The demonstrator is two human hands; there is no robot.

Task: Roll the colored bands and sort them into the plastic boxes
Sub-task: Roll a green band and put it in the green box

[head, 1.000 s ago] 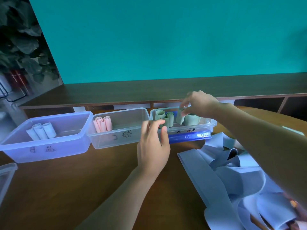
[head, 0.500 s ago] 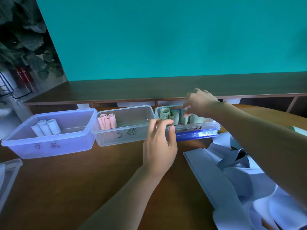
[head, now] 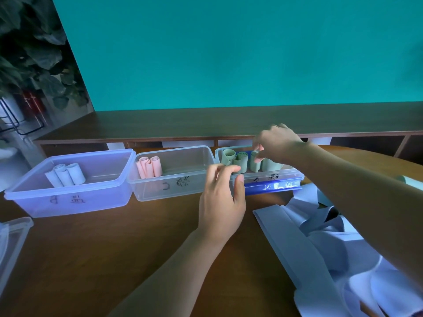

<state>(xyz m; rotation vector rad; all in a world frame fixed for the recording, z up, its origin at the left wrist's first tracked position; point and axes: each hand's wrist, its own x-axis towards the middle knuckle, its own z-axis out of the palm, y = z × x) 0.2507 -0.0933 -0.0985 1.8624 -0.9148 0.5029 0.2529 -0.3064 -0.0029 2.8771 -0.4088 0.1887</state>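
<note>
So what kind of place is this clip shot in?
Probably an office or a staged indoor workspace, not a home kitchen or workshop: a wooden table holding labelled plastic boxes, a long low wooden shelf unit against a plain teal wall, and a large potted plant at the left.

Your right hand [head: 278,143] lifted slightly off the rolled green bands [head: 254,161]; left hand [head: 220,200] fingers loosened.

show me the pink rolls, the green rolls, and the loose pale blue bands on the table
pink rolls [head: 149,167], head view, on the middle roll's side.
green rolls [head: 239,161], head view, on the second roll's side.
pale blue bands [head: 320,245], head view, on a flat strip.
</note>
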